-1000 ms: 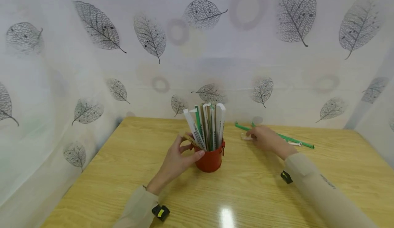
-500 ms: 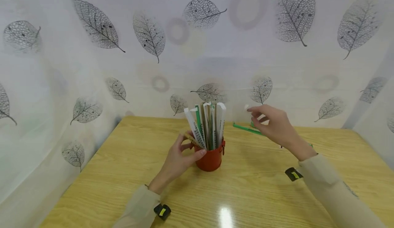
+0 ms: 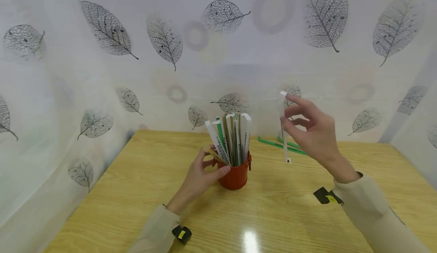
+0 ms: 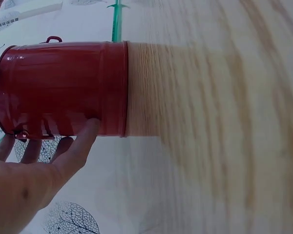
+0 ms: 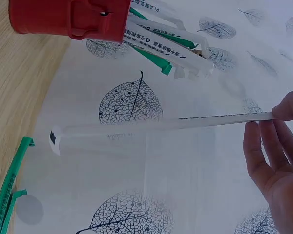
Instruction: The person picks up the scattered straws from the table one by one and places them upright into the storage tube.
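Note:
A small red bucket (image 3: 233,179) stands upright on the table, filled with paper-wrapped drinking straws (image 3: 245,135) in white, green and brown. My left hand (image 3: 200,169) holds the bucket at its left side, the thumb on its wall in the left wrist view. A brown-wrapped straw (image 3: 216,156) leans out over the rim beside those fingers. To the right, my right hand (image 3: 315,131) pinches a single white-wrapped straw (image 5: 210,121) near its upper end. That straw hangs almost upright above the table, its lower tip level with the bucket's rim in the head view.
Green-wrapped straws (image 3: 273,143) lie on the wooden table (image 3: 153,150) behind the right hand, partly hidden by it. A pale curtain (image 3: 239,55) printed with leaves closes off the back and sides.
My right hand has picked the white straw up off the table and raised it, turning it from lying flat to hanging upright. The left hand stays at the bucket.

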Tool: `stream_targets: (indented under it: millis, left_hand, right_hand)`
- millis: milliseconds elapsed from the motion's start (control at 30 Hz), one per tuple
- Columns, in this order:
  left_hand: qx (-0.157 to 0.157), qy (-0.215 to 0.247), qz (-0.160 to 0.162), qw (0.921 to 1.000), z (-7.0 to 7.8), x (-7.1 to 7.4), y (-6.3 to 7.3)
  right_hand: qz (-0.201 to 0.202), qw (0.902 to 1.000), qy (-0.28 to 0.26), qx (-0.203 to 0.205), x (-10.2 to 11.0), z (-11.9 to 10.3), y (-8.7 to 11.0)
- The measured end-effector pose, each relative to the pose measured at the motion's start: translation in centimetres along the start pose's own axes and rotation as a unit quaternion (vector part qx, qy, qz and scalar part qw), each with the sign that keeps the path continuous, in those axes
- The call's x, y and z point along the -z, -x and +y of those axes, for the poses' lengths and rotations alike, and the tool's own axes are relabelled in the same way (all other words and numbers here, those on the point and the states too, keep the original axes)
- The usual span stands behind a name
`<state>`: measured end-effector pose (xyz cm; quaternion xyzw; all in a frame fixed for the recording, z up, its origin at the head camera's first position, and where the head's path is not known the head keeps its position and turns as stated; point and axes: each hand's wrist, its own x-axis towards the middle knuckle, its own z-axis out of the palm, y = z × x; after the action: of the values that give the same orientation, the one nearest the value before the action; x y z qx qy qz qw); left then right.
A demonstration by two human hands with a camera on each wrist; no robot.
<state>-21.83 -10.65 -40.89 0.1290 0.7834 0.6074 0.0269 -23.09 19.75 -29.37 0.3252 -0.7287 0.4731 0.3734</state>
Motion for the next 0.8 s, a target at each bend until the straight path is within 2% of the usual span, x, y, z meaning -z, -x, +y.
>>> stream_targets:
  millis: [133,300,433,667,800]
  left_hand:
    - [0.002,0.018,-0.018,0.9997,-0.1,0.2,0.0]
    - [0.002,0.027,-0.025,0.9993,-0.1,0.3,-0.2]
    - [0.004,0.025,-0.028,0.9993,-0.2,0.2,-0.3]
    - [0.008,0.031,-0.024,0.9992,-0.5,0.1,-0.5]
    - [0.011,0.025,-0.024,0.9993,-0.5,0.1,-0.6]
  right_hand:
    - [0.026,0.9989,-0.038,-0.014,0.0,-0.4,-0.3]
    - [0.043,0.9958,-0.075,-0.031,-0.2,-0.8,-0.6]
    - [0.055,0.9922,-0.110,-0.019,-0.5,-1.0,-0.9]
    - [0.073,0.9930,-0.093,0.001,-1.0,-1.2,-1.1]
    - [0.081,0.9897,-0.118,0.004,-1.6,-1.4,-1.3]
